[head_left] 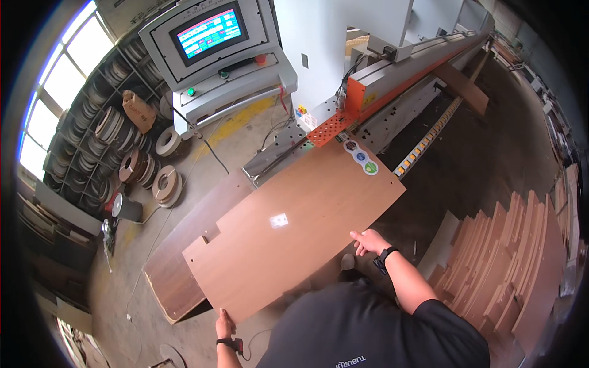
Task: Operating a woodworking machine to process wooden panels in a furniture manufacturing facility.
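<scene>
I hold a large brown wooden panel (294, 227) flat, with a curved long edge, a notched left end and a small white label near its middle. My left hand (224, 324) grips its near left corner. My right hand (370, 241) grips its near right edge; a black watch sits on that wrist. The panel's far end rests at the infeed of a long grey and orange machine (392, 80), by an orange perforated plate (328, 127).
A grey control console with a lit screen (211, 34) stands at the back left. Rolls of edge banding (116, 141) fill shelves at the left. Another panel (184, 257) lies below mine. A stack of similar curved panels (521, 264) stands at the right.
</scene>
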`<state>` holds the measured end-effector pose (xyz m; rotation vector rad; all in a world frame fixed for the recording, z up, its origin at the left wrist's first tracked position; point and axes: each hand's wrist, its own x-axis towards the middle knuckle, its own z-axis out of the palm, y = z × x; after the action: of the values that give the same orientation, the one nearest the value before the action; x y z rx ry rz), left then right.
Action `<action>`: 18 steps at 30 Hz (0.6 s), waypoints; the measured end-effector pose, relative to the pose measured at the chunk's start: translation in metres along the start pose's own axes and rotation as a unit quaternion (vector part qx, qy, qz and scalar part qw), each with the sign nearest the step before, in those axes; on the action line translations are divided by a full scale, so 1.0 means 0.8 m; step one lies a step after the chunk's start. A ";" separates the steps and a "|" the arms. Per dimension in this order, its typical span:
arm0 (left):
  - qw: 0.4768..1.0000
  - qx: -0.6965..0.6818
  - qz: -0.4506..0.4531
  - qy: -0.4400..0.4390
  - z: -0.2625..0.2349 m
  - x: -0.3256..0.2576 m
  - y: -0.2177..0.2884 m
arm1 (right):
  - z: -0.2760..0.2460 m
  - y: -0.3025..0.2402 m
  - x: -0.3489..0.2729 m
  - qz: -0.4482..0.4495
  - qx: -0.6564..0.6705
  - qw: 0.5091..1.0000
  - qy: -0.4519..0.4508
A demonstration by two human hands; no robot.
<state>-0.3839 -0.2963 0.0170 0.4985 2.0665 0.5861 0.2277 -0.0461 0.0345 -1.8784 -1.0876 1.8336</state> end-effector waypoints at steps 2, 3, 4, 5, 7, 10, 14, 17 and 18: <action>0.999 -0.015 -0.008 0.044 0.017 -0.010 0.005 | -0.008 -0.019 0.006 -0.005 -0.014 1.000 0.005; 0.999 -0.015 -0.012 0.051 0.027 -0.012 0.013 | -0.011 -0.023 0.010 -0.004 -0.015 1.000 -0.003; 0.996 -0.033 0.006 0.080 0.036 -0.014 0.020 | -0.013 -0.028 0.013 -0.018 0.009 1.000 0.000; 0.992 -0.052 0.025 0.110 0.045 -0.014 0.024 | -0.016 -0.033 0.018 -0.034 0.031 0.999 0.002; 0.989 -0.078 0.003 0.129 0.054 -0.016 0.023 | -0.016 -0.041 0.029 -0.020 0.053 0.998 -0.013; 0.979 -0.096 -0.032 0.175 0.069 -0.019 0.030 | -0.019 -0.053 0.036 -0.017 0.094 0.995 -0.011; 0.974 -0.149 -0.059 0.163 0.075 -0.018 0.047 | -0.030 -0.057 0.038 0.014 0.144 0.989 -0.020; 0.977 -0.147 -0.071 0.139 0.087 -0.026 0.065 | -0.044 -0.062 0.043 0.032 0.166 0.986 -0.005; 0.977 -0.146 -0.077 0.138 0.096 -0.029 0.074 | -0.054 -0.057 0.049 0.016 0.189 0.982 0.009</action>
<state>-0.2996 -0.2452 0.0301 0.0871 2.2018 0.8892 0.2511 0.0239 0.0429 -1.6909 -0.6473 1.8765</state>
